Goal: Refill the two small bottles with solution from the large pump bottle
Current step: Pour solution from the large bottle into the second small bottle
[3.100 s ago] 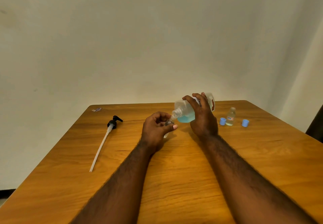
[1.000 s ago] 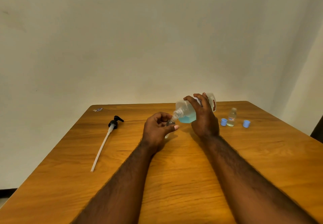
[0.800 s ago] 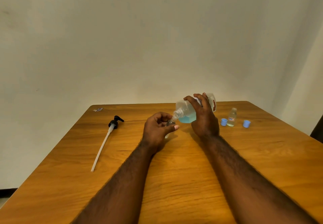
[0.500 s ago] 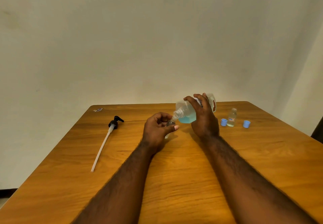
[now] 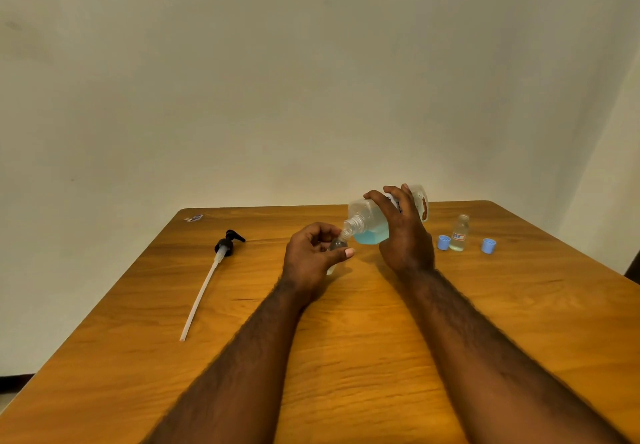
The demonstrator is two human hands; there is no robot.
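My right hand [image 5: 405, 235] grips the large clear bottle [image 5: 367, 225], which is tipped to the left with blue solution pooled near its open neck. The neck rests right over the mouth of a small clear bottle [image 5: 337, 245] that my left hand [image 5: 311, 260] holds upright on the table; my fingers hide most of it. A second small bottle [image 5: 460, 234] stands uncapped at the right, with pale liquid inside. Two blue caps lie on the table, one [image 5: 443, 242] left of it and one [image 5: 488, 245] to its right.
The black pump head with its long white tube [image 5: 207, 279] lies on the left of the wooden table [image 5: 346, 357]. A small scrap [image 5: 194, 218] sits at the far left corner. A pale wall stands right behind the table.
Almost nothing differs: both hands hold their bottles in the same pouring pose, and the view has only shifted very slightly.
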